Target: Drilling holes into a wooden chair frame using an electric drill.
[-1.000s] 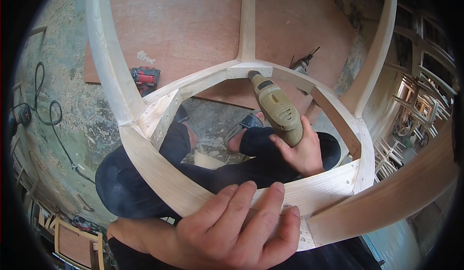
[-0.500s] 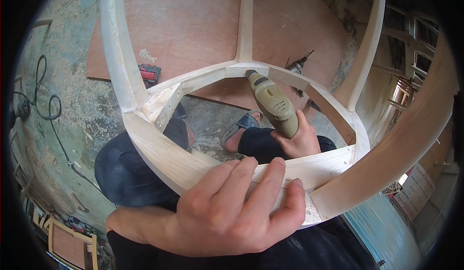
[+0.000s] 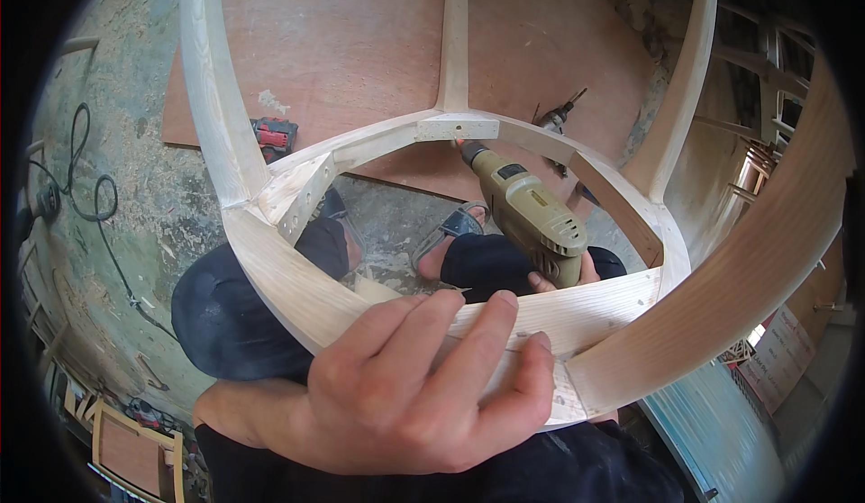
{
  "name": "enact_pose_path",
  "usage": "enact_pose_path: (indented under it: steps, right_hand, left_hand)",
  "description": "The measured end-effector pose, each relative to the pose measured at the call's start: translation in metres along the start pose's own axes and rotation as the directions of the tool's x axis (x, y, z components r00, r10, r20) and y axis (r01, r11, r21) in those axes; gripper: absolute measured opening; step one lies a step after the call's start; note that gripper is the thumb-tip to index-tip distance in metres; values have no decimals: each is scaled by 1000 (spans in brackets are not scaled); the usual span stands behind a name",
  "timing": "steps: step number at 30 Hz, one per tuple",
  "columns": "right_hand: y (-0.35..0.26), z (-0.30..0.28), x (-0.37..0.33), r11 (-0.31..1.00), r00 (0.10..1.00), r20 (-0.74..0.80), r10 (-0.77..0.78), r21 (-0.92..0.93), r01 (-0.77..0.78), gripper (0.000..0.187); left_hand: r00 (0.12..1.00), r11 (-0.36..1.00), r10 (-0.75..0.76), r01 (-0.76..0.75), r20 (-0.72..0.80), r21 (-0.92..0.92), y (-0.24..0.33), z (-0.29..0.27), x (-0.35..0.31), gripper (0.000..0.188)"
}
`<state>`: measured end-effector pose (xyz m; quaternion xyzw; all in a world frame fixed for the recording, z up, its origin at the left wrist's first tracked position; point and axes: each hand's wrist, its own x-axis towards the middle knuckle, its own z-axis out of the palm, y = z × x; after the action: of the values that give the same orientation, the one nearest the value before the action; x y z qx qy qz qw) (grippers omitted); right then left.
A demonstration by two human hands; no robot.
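Left hand [image 3: 423, 386] clamps the chair frame [image 3: 297, 287] (drill [image 3: 527, 215] just beyond).

Soft, even daylight fills the scene, brightest to the right of the wooden chair frame [image 3: 297, 278], where windows glare slightly. Shadows beneath the frame are faint. Fisheye bending curves its rails; black vignette rings everything.

Sign or printed board [image 3: 782, 359]: one item, at the lower right edge of the view, well to the right of the left hand's fingertips [image 3: 506, 303] and slightly below them. Flat, rectangular, leaning at a slant. Pale cream ground with red print, too small and skewed to make out. Partly cut off by the picture's dark rim. No packages or screens seen.
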<state>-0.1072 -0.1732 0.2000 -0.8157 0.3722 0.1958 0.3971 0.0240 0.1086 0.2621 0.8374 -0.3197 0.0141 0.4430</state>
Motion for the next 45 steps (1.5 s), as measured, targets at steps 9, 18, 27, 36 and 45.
enact_pose_path:
  steps: [9, 18, 27, 36, 45]
  right_hand:
    - [7, 12, 26, 996, 988, 127, -84, -27, 88, 57]
    - [-12, 8, 26, 994, 982, 169, -79, -56, 89, 56]
    - [-9, 5, 29, 998, 982, 181, -46, 54, 37, 65]
    - [-20, -2, 37, 996, 964, 259, -66, 73, 48, 63]
    - [-32, -21, 61, 995, 924, 369, -99, 40, 91, 67]
  left_hand:
    - [999, 1000, 16, -18, 52, 24, 1, -2, 1, 23]
    - [995, 1000, 29, -29, 99, -3, -2, -6, 6, 23]
    - [975, 996, 79, -83, 206, 12, -3, -14, 15, 22]
    - [970, 997, 76, -81, 232, 10, -2, -15, 15, 22]
    - [963, 998, 67, -68, 260, -6, -2, -17, 14, 23]
